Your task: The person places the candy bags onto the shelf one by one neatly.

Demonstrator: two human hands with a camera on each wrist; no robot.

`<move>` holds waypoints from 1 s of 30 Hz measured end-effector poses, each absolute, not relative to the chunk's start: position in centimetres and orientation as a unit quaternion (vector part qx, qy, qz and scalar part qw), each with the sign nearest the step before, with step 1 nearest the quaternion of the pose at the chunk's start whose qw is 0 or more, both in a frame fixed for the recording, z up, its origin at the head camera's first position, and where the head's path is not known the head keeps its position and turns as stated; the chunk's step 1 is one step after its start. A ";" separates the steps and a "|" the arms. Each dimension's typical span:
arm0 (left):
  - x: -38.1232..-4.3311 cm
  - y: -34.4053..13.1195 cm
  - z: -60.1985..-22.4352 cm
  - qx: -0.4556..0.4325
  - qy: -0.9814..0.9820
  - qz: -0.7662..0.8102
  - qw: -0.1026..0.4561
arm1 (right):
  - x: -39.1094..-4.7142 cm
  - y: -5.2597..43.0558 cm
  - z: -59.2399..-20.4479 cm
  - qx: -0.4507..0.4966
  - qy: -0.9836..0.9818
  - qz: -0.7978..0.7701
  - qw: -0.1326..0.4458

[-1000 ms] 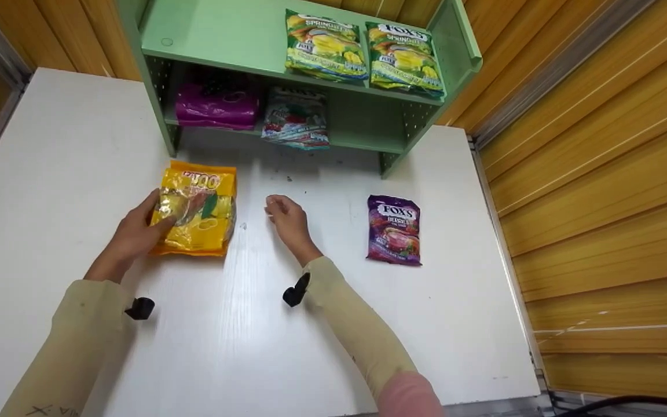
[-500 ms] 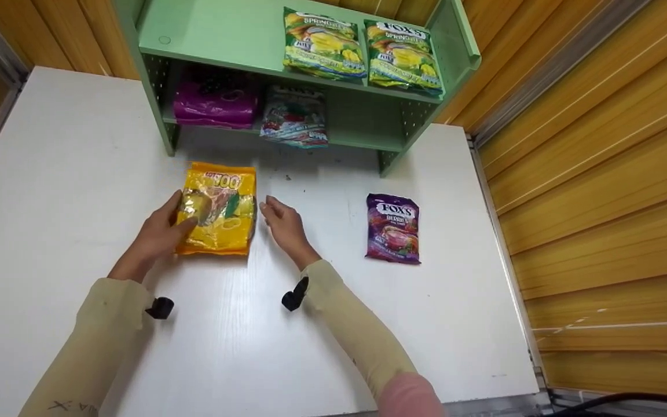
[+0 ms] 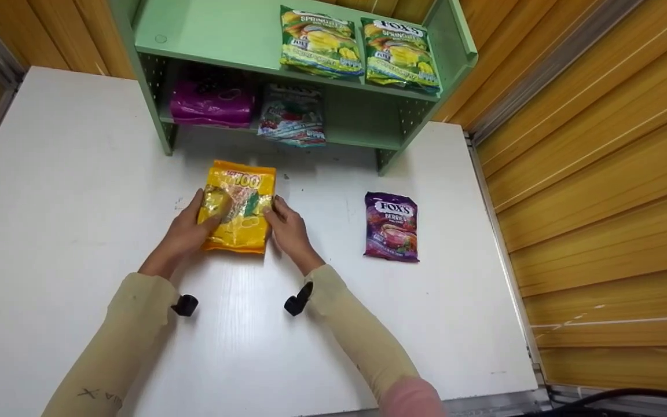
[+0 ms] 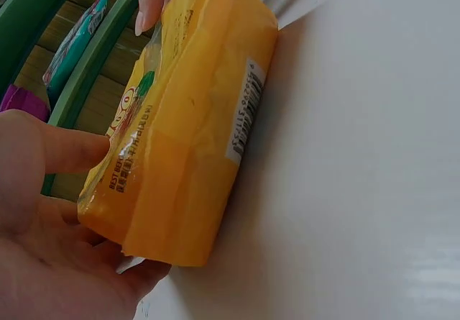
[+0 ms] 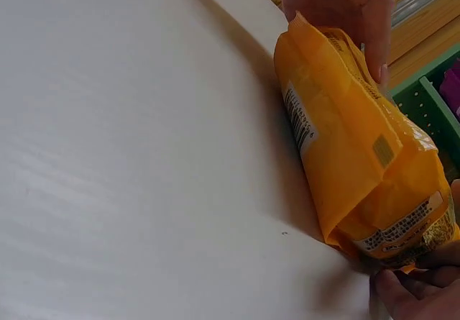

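A yellow-orange candy bag with a large "100" on its front lies face up over the white table, in front of the shelf. My left hand grips its left edge, thumb on the front and fingers around the side and underneath. At the opposite edge my right hand pinches the bag, its thumb on top. In the left wrist view the bag shows its bottom end and a barcode. The right wrist view has the bag between both hands, fingertips partly hidden beneath it.
To the right lies a purple Fox's berries bag. Behind stands a green two-tier shelf. Its top tier bears two green-yellow Fox's bags; a magenta bag and a grey-blue Fox's bag occupy the lower tier.
My left hand has moved the yellow candy bag to the right. My right hand, apart from the bag earlier, now pinches its right edge.
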State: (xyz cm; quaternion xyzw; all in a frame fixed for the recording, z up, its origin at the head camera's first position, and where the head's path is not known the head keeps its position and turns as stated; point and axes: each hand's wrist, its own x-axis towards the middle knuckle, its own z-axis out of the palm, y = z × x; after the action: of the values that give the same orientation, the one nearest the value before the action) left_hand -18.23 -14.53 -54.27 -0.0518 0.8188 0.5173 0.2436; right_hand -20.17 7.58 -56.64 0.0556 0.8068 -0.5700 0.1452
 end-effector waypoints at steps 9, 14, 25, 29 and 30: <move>-18.6 -12.1 -54.6 -0.059 0.797 0.547 0.249 | -20.1 8.5 -56.5 0.071 0.779 -0.602 0.158; -18.7 -11.0 -54.7 -0.061 0.789 0.558 0.248 | -20.1 9.0 -56.3 0.088 0.765 -0.616 0.165; -18.7 -8.7 -55.1 -0.069 0.761 0.601 0.234 | -20.2 9.5 -56.2 0.125 0.774 -0.594 0.180; -18.7 -8.3 -55.2 -0.065 0.758 0.610 0.222 | -20.2 9.4 -56.2 0.126 0.777 -0.591 0.176; -18.7 -8.4 -55.2 -0.065 0.755 0.614 0.220 | -20.2 9.5 -56.3 0.124 0.777 -0.593 0.173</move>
State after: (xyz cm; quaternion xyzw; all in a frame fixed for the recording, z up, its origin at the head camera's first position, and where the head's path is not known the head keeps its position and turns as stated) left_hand -18.71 -8.36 -55.19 -0.0647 0.7554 0.6140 0.2195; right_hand -20.20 9.49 -56.27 0.1243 0.7768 -0.5926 0.1729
